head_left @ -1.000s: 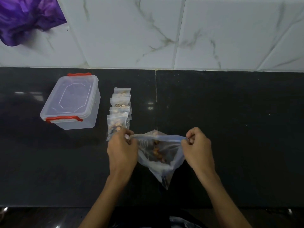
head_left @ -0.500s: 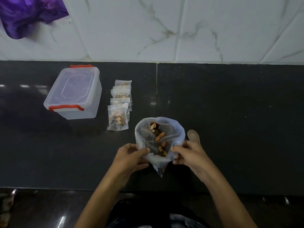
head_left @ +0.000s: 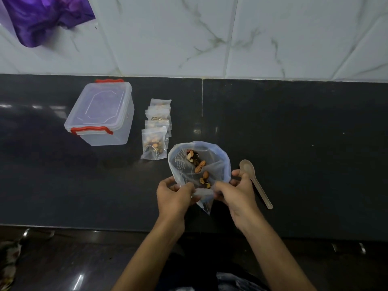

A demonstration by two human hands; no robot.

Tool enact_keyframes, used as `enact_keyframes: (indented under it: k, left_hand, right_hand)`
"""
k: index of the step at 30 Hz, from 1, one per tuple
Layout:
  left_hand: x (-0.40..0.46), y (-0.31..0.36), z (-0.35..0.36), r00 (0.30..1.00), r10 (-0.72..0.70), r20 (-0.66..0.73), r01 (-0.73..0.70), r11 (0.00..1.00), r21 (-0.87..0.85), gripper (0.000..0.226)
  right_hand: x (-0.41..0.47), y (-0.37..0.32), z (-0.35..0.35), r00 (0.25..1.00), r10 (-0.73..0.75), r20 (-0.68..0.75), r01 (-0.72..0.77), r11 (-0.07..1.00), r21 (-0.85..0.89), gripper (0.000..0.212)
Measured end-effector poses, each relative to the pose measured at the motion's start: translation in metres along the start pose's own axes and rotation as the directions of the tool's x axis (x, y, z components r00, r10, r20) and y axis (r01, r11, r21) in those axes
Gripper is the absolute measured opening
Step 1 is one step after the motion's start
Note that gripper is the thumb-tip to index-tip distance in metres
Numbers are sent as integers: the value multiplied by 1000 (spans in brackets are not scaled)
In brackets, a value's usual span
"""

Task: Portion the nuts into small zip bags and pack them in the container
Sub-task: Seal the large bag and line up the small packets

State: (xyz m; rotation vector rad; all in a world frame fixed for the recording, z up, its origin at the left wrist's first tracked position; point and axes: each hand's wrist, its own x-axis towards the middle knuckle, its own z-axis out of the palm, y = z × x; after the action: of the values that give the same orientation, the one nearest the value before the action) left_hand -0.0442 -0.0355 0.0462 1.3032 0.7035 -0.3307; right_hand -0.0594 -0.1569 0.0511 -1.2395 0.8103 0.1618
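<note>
The left hand (head_left: 176, 195) and the right hand (head_left: 236, 191) both pinch the near lower part of a large clear plastic bag of mixed nuts (head_left: 198, 164), fingers curled into the film on either side, holding its mouth open and tilted away from the person. The bag lies between the hands, its long axis running from the pointed corner near the desk's front edge out to the wide rim. Only a small scatter of brown nuts (head_left: 199, 165) shows inside, so it looks nearly emptied.

Just beside the right hand, on the dark polished stone desk (head_left: 294, 143), lies a pale plastic spoon (head_left: 255, 181), bowl away, handle angled toward the person; the right hand is clearly the nearer one for picking it up.

Beyond the left hand, a row of small clear zip bags (head_left: 156, 131), each holding some nuts, runs away from the person. Left of them stands a clear rectangular plastic container with red clips (head_left: 102, 114), lid on; nothing can be made out inside it, so packing appears not yet begun.
</note>
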Motion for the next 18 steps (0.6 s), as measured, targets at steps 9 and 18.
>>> enact_keyframes:
  k: [9, 18]
  left_hand:
    - [-14, 0, -11, 943, -47, 331, 52, 999, -8, 52]
    - [-14, -2, -16, 942, 47, 331, -7, 993, -120, 34]
  right_hand:
    - [-8, -9, -7, 966, 196, 172, -188, 980, -61, 34]
    - [-16, -9, -25, 918, 148, 367, -254, 931, 261, 63]
